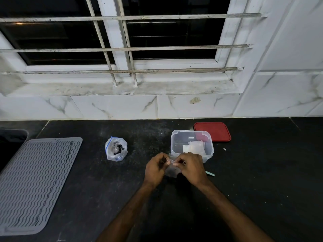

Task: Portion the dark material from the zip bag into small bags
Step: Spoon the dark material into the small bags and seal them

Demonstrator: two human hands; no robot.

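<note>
A clear zip bag (116,148) with dark material inside stands on the black counter, left of my hands. My left hand (156,167) and my right hand (190,166) both pinch the top of a small clear bag (172,170) held between them just above the counter. Whether anything lies inside the small bag is hard to tell. Behind my right hand stands a clear plastic container (192,145) holding several small bags.
A red lid (212,131) lies behind the container by the tiled wall. A thin pale green stick (210,173) peeks out right of my right hand. A grey ribbed drying mat (35,182) covers the counter's left side, beside a sink edge (12,137).
</note>
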